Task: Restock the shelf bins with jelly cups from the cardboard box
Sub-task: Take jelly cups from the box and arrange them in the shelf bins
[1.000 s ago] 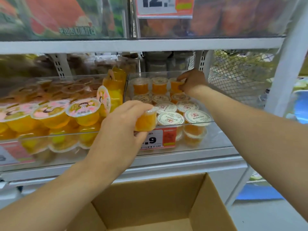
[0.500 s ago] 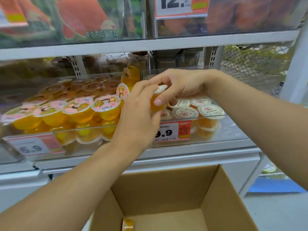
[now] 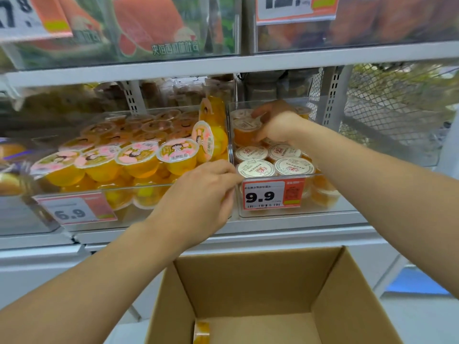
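My right hand (image 3: 278,124) reaches into the clear right bin (image 3: 323,212) and grips an orange jelly cup (image 3: 244,132) with a white lid, near the bin's back left. Several more white-lidded cups (image 3: 293,166) fill the front of this bin. My left hand (image 3: 198,194) hangs in front of the gap between the two bins, fingers relaxed, holding nothing. The open cardboard box (image 3: 248,281) stands below the shelf. One orange cup (image 3: 201,331) shows on its floor at the left; the rest of the floor is out of view.
The left bin (image 3: 82,225) holds yellow jelly cups with pink lids (image 3: 139,157) and a 6.9 tag. A 9.9 tag (image 3: 272,194) fronts the right bin. An upper shelf (image 3: 223,64) overhangs closely. Wire mesh (image 3: 387,108) closes the right side.
The orange cup passed from my left hand to my right hand. My right hand carried it back into the right bin. My left hand dropped lower, empty.
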